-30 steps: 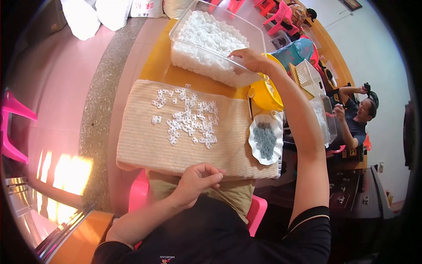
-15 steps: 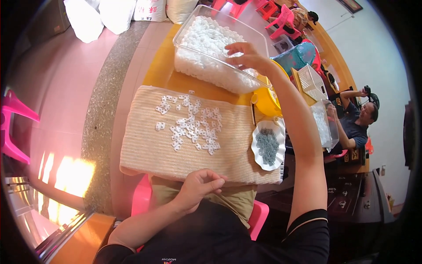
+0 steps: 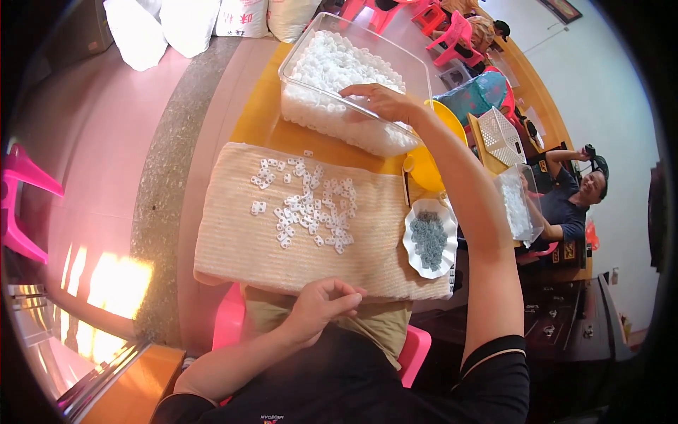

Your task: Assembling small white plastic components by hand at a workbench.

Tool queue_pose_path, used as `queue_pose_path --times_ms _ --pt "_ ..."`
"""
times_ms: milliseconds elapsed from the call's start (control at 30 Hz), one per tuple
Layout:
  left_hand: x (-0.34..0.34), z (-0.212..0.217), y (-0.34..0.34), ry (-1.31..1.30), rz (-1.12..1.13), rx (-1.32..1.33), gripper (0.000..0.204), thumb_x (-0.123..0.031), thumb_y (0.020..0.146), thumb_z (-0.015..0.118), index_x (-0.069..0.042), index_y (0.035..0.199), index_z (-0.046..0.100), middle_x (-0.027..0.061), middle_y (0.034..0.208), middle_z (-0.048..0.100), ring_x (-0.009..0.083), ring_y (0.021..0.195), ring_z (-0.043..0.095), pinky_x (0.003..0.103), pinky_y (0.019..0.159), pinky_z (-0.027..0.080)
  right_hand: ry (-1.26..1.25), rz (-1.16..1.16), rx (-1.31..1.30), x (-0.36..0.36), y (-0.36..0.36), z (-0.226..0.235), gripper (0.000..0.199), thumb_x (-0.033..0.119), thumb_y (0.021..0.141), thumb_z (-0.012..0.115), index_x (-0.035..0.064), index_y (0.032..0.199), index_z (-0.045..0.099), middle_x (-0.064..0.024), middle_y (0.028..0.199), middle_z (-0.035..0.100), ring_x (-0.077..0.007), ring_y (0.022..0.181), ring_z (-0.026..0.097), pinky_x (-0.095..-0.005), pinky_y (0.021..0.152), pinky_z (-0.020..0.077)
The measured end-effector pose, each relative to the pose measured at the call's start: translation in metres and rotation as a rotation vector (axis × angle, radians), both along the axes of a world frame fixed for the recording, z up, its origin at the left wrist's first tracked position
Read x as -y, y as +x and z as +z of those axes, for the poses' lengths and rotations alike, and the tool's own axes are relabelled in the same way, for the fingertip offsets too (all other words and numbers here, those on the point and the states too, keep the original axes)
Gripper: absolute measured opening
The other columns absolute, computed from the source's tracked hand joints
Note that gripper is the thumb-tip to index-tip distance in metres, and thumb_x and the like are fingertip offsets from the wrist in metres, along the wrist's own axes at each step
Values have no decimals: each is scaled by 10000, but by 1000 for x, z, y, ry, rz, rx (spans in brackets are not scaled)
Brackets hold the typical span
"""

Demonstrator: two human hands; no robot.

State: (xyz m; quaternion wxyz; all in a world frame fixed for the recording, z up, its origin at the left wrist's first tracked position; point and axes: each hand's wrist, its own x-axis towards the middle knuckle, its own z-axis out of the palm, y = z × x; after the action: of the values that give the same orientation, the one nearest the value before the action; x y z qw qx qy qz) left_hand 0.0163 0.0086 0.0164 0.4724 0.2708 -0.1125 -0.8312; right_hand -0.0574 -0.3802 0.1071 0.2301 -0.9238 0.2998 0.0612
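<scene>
My right hand (image 3: 385,104) reaches over the near edge of a clear plastic bin (image 3: 428,78) heaped with small white round pieces (image 3: 339,60). Its fingers are apart and bent down, with nothing visible in them. My left hand (image 3: 326,305) hovers at the front edge of a ribbed beige towel (image 3: 233,240), thumb and forefinger pinched together. Whether anything sits in that pinch cannot be made out. Small white tiles with dark holes (image 3: 307,208) lie scattered over the towel. A white wavy-rimmed dish (image 3: 448,258) of small grey parts (image 3: 429,237) stands at the towel's right side.
A yellow bowl (image 3: 424,169) stands right of the bin, under my right forearm. Farther right, a person (image 3: 568,201) sits by another clear bin (image 3: 519,205) and a white perforated basket (image 3: 501,138). White sacks (image 3: 187,25) line the back left; a pink chair (image 3: 28,205) stands left.
My right hand has moved a little left and nearer me, and dropped toward the bin's near side. The left hand stays almost in place. Tiles on the towel look unchanged.
</scene>
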Motion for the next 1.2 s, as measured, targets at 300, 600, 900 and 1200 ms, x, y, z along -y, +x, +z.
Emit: queue_pose_path --times_ms 300,600,900,1200 --pt "1 -7 -1 13 22 28 74 -57 874 652 -27 929 614 116 1053 639 98 784 610 238 733 544 -77 29 3 1 1 -6 531 385 669 757 105 1105 637 -108 1024 654 -217 965 592 -341 837 462" --pt "2 -14 -1 22 26 50 70 -70 884 646 -37 929 603 106 1039 647 95 774 610 237 726 545 -224 -131 225 -10 -6 -2 209 226 729 700 92 890 696 -39 727 620 -120 702 556 -288 652 457" --pt "2 -12 0 47 36 44 69 -65 877 651 -38 918 603 98 1009 647 97 775 608 237 723 542 -242 -197 259 2 -11 -10 247 228 697 706 77 892 693 -113 800 666 -206 765 619 -319 711 494" --pt "6 -7 0 15 48 66 94 -80 877 653 -7 917 612 63 931 650 83 754 580 229 694 501 -303 -173 317 12 -17 -17 126 134 722 671 39 803 653 -8 699 607 -81 695 534 -261 649 453"
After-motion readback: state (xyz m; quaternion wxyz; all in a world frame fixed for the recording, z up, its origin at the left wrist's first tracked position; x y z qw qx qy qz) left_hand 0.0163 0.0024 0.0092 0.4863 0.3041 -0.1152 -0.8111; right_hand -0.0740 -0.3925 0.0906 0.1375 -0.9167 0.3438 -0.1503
